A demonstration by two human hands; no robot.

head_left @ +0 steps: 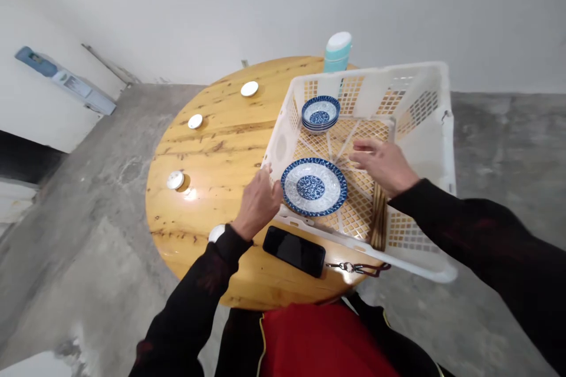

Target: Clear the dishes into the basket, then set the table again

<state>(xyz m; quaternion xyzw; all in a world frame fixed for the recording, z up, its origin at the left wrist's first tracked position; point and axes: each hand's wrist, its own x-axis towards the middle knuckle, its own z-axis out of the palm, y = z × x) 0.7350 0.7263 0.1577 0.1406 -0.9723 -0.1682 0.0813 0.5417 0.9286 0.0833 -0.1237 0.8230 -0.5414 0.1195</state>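
Observation:
A white plastic crate stands on the right part of a round wooden table. Inside it a large blue-and-white plate lies near the front left, and a stack of blue-and-white bowls sits behind. My left hand is at the crate's left rim, close beside the plate, thumb apart from the fingers; whether it touches the rim I cannot tell. Over the crate floor hovers my right hand, fingers apart with nothing in them. Beneath its wrist is a bundle of chopsticks.
Several small white dishes, one a white saucer, are spread along the table's left side. A phone and a cord with a metal clasp lie before the crate. Behind it stands a turquoise container. A water dispenser is far left.

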